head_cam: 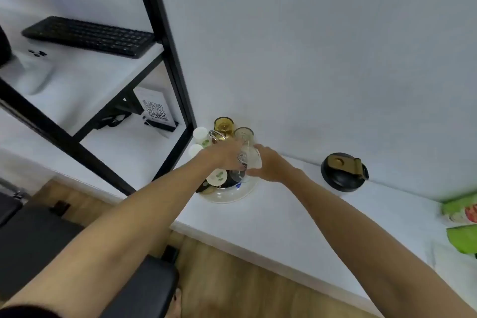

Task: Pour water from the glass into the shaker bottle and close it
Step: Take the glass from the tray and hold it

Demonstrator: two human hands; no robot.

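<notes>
My left hand [223, 156] is closed around a clear glass [243, 162] above a round clear tray [232, 195] at the back of the white counter. My right hand [269, 166] meets it from the right and grips a pale translucent vessel [255, 160], which looks like the open shaker bottle; its body is mostly hidden by my fingers. Glass and bottle touch between the hands. Motion blur hides whether water is flowing. The shaker's black lid [344, 171] with an olive flap lies on the counter to the right, apart from both hands.
An amber glass [224, 126], another clear glass [244, 134] and white cups [200, 135] stand behind the tray. A black-framed shelf [165, 41] with a keyboard [89, 35] rises on the left. Green packets [462, 224] lie at the right edge. The wall is close behind.
</notes>
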